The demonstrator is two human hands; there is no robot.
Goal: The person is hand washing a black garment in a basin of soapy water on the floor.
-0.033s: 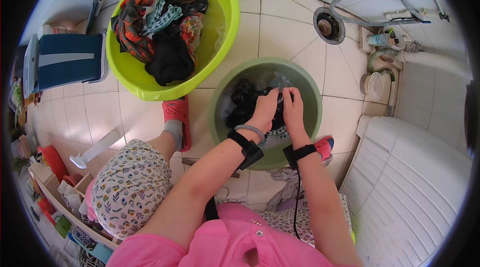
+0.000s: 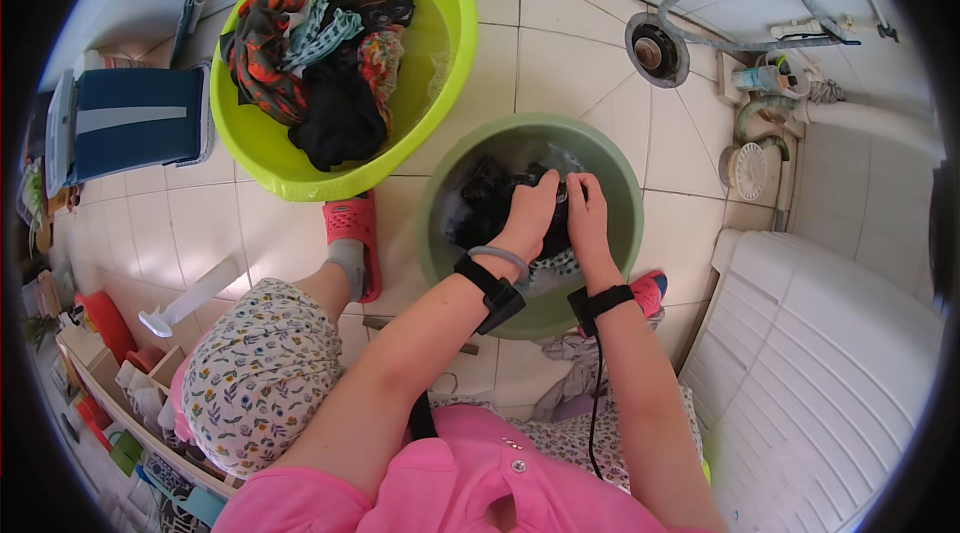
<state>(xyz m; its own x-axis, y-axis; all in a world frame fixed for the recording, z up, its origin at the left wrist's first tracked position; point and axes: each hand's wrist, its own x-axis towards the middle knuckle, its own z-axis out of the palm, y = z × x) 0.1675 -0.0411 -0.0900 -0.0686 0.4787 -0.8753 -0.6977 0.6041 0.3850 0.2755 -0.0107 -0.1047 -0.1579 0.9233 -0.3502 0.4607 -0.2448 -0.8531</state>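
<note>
Head view, our only one: very little has changed since the previous frame; both hands stay nearly where they were, while the black cloth seems slightly more bunched at the left hand's side. We see it partly in water inside the dull green basin, on the tiled floor. Left hand grip: narrow, fingers closed on cloth. Right hand grip: also narrow, pinching cloth just beside it. We judge the handwork is mid-way, with no stage finished. The lime tub with its clothes pile looks unchanged.
</note>
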